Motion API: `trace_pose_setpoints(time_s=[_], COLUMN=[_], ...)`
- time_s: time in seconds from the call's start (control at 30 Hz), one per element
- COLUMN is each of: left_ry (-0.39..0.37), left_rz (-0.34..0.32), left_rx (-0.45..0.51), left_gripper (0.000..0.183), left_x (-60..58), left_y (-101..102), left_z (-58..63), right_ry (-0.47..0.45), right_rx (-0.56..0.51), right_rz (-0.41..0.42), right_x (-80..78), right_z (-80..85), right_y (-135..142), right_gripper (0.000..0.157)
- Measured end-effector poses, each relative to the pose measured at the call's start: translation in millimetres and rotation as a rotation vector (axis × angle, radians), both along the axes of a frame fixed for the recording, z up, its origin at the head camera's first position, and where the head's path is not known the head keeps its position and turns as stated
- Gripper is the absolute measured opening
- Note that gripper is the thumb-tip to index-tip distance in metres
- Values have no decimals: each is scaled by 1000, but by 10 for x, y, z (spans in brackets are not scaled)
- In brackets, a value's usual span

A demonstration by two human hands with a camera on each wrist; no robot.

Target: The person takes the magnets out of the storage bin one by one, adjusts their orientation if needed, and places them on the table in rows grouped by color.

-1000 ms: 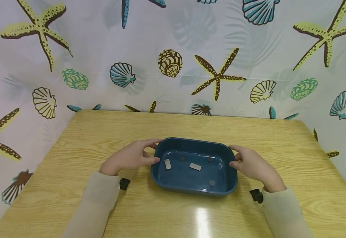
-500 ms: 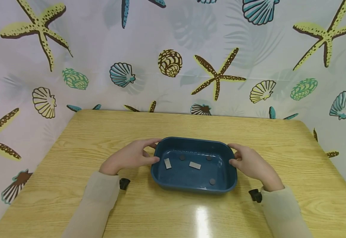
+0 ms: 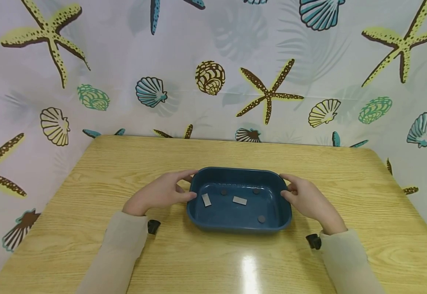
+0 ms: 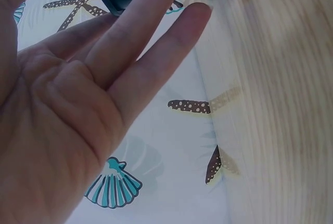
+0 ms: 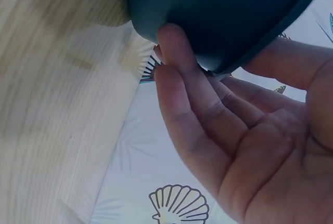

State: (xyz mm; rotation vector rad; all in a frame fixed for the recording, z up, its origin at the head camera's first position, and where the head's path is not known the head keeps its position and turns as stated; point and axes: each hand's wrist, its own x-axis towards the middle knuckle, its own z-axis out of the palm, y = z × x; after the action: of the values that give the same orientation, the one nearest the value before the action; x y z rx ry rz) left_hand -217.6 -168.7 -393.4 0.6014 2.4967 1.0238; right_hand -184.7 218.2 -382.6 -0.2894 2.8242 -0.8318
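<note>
A dark blue rectangular tub [image 3: 235, 229] with rounded corners is held between my two hands. My left hand [image 3: 160, 191] grips its left end, thumb at the rim and fingers spread along the outside. At the right end my right hand [image 3: 310, 200] holds it the same way; in the right wrist view, fingertips [image 5: 174, 39] press the tub's outer wall [image 5: 218, 16]. Inside lie two small flat silvery bars, one bar [image 3: 239, 200] near the middle and another bar [image 3: 206, 199] at the left. Three small grey discs are scattered around them, one disc [image 3: 261, 219] near the front.
The light wood-grain table [image 3: 132, 159] extends around the tub on all sides. Behind it hangs a white cloth [image 3: 184, 110] printed with starfish and shells. Small black devices [image 3: 154, 226] sit at both wrists.
The tub has shifted slightly away from me, its right end and near edge moving most. The right hand has moved with it, slightly up and left in view. The left hand has barely moved.
</note>
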Motion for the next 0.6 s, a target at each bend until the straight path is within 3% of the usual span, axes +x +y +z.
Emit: trace_pose_setpoints(time_s=[0.6], left_ry=[61], left_rz=[-27], left_rx=[-20], left_gripper=[73], left_x=[-21], left_y=[18], left_z=[-15], right_ry=[38], right_rx=[-1], right_rz=[-2], right_x=[-8], right_z=[-44], right_y=[-4], right_gripper=[52])
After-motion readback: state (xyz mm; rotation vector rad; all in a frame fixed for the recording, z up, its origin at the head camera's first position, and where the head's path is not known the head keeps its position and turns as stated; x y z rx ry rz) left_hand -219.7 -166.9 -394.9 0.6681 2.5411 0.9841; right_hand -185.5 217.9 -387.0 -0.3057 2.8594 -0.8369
